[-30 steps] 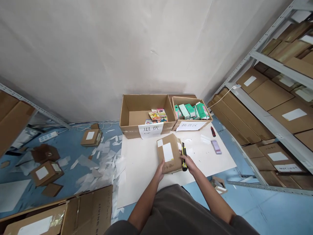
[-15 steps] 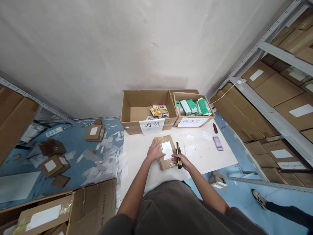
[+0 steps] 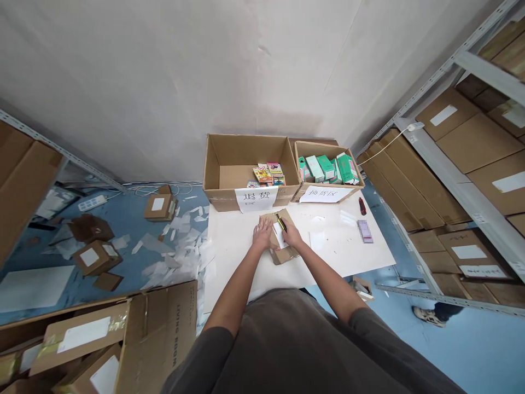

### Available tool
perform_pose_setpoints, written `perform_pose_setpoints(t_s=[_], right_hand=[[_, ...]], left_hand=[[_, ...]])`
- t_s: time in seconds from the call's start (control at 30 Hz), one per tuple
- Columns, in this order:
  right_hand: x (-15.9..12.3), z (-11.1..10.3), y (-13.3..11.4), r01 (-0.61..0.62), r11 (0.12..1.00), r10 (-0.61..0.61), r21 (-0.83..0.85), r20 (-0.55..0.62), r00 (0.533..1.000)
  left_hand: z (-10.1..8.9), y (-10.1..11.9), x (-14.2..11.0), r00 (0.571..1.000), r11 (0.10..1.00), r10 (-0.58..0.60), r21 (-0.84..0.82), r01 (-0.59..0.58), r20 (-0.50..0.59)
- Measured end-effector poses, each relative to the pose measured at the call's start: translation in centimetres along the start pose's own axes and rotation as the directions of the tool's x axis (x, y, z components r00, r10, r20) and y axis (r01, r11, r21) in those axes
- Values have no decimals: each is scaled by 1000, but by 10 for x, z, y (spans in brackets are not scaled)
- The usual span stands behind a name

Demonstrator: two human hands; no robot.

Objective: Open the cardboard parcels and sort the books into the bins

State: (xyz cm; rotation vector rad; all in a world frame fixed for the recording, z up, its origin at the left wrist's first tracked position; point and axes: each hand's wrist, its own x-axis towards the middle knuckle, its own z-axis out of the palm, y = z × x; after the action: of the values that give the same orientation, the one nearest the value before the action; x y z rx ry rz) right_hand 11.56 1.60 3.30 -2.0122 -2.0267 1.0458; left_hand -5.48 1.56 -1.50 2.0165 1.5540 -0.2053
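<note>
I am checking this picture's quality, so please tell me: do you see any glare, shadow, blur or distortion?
Head view: soft shadow on the wall; head view: pale patches on the table, probably glare; head view: the purple item is pixelated, details lost; head view: the right shelf slants and looks stretched, likely from a wide lens.

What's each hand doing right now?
Left hand: open, laid flat on the small cardboard box.
Right hand: closed around the yellow-and-black cutter, over the same box.
</note>
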Motion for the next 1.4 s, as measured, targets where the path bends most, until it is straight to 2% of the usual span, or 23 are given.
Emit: perform_pose_setpoints(t_s=[0.13, 0.3, 0.5, 0.7, 0.9, 1.03, 1.17, 1.4], right_hand=[[16, 0, -8, 14, 989, -10, -147, 28, 1000], [24, -5, -17, -12, 950, 38, -310, 78, 996], [22, -10, -21, -11, 930, 75, -367, 160, 984], [17, -2, -19, 6, 931, 63, -364, 177, 982], [15, 8, -14, 14, 970, 15, -243, 119, 993], [20, -4, -12, 27, 968, 15, -250, 163, 987], [19, -22, -15, -36, 968, 96, -249, 236, 967], [-14, -36, -8, -155, 968, 214, -196, 335, 917]], left_hand=[[1, 4, 4, 1000, 1000, -23, -18, 23, 5], [1, 4, 3, 1000, 999, -24, -47, 25, 8], [0, 3, 2, 999, 997, -47, -55, 47, 12], [-1, 2, -2, 999, 998, -35, -56, 35, 2], [-1, 1, -3, 1000, 998, -19, -59, 20, 21], [-2, -1, -5, 1000, 999, -14, -49, 15, 10], [-3, -2, -6, 1000, 999, -17, -37, 18, 6], [-5, -3, -12, 1000, 999, -6, -40, 4, -28]])
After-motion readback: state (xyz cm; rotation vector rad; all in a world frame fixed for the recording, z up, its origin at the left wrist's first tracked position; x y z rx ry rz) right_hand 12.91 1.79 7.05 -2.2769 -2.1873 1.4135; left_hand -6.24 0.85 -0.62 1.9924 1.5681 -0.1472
